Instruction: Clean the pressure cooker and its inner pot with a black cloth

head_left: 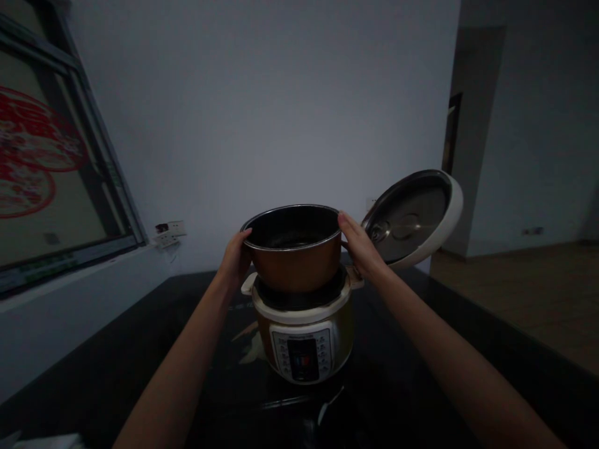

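Both my hands grip a round inner pot (297,268), dark inside with a golden-brown outer wall and a bright metal rim. My left hand (235,259) has its thumb on the rim at the left; my right hand (358,240) clasps the opposite side. The pot is raised partly above the opening of an electric pressure cooker (344,337), whose cream collar and front panel with buttons and a display face me. Its round lid (407,221), metal inside and cream outside, stands tilted up at the right, behind my right hand. The pot's lower edge overlaps the cooker's opening.
The cooker stands on a glossy black table (224,399) against a pale wall (281,112). Wall sockets (175,229) and a window (51,156) with red decorations are at the left. Something white (49,441) lies at the near left corner.
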Demonstrator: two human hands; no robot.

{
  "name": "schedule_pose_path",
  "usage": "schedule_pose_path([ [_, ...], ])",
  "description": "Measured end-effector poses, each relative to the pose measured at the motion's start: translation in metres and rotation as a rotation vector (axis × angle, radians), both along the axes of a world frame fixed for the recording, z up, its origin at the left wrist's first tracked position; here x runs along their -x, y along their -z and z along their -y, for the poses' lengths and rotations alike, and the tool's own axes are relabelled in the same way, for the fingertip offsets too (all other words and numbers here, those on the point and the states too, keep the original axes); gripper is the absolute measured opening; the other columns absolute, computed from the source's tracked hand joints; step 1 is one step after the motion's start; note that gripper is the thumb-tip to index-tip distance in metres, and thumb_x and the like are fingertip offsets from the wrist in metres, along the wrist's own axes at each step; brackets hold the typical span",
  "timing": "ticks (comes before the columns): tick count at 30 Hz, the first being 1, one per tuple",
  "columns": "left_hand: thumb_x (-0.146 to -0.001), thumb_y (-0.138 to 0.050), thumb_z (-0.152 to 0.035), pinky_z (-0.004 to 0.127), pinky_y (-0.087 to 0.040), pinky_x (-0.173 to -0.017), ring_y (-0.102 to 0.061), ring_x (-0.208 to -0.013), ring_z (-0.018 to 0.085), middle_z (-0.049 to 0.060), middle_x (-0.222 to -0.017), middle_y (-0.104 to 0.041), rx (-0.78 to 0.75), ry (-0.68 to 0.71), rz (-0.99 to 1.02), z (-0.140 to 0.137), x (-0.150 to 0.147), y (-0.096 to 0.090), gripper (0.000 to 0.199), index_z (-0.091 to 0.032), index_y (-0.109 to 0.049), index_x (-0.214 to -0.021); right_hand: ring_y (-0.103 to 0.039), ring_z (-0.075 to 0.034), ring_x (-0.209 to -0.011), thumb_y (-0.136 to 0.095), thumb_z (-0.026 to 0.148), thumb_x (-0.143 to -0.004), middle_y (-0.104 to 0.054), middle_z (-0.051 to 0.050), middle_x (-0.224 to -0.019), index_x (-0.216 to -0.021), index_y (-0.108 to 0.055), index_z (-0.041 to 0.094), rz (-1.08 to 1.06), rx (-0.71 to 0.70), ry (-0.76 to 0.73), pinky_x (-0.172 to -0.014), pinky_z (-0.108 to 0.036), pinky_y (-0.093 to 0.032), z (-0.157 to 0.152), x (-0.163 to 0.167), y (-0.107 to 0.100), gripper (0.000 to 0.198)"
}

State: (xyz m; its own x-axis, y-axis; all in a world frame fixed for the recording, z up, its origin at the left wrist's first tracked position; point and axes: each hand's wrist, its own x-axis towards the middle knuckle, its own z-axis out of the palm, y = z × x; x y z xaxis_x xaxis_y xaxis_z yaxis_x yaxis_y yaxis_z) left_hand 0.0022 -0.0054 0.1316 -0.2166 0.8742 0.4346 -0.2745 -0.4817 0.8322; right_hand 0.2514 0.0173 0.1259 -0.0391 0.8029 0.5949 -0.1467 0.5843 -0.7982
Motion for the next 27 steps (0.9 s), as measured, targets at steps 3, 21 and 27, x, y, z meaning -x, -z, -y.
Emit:
schedule_pose_path([
  [3,-0.067,-0.069,-0.036,0.032,-0.049,-0.088,-0.063,-0.106,0.027,0.007,-0.099,-0.075,0.032,-0.004,0.025,-0.002,0.002,0.007,0.036,-0.014,-0.071,-0.095,-0.041,-0.027,-0.137,-0.058,0.078,-0.071,-0.05,-0.004,-0.147,-0.12,-0.063,0.029,-0.012,0.039,0.001,-0.111,-0.046,-0.037,-0.004,0.001,0.006,0.069],
  [21,-0.063,-0.067,-0.037,0.033,-0.047,-0.088,-0.064,-0.098,0.025,0.004,-0.088,-0.073,0.164,-0.047,-0.056,-0.013,0.004,0.041,0.035,-0.016,-0.067,-0.091,-0.059,-0.022,-0.117,-0.063,0.067,-0.074,-0.069,-0.004,-0.12,-0.103,-0.065,0.023,-0.017,0.114,-0.029,-0.099,-0.035,-0.047,-0.018,-0.001,0.037,0.052],
  [27,-0.06,-0.067,-0.038,0.031,-0.047,-0.082,-0.063,-0.091,0.024,0.002,-0.076,-0.07,0.2,-0.098,-0.149,-0.019,0.012,0.051,0.03,-0.017,-0.066,-0.082,-0.063,-0.022,-0.11,-0.064,0.067,-0.073,-0.072,-0.004,-0.109,-0.093,-0.067,0.024,0.012,0.119,-0.012,-0.097,-0.034,-0.049,-0.022,-0.002,0.046,0.047],
])
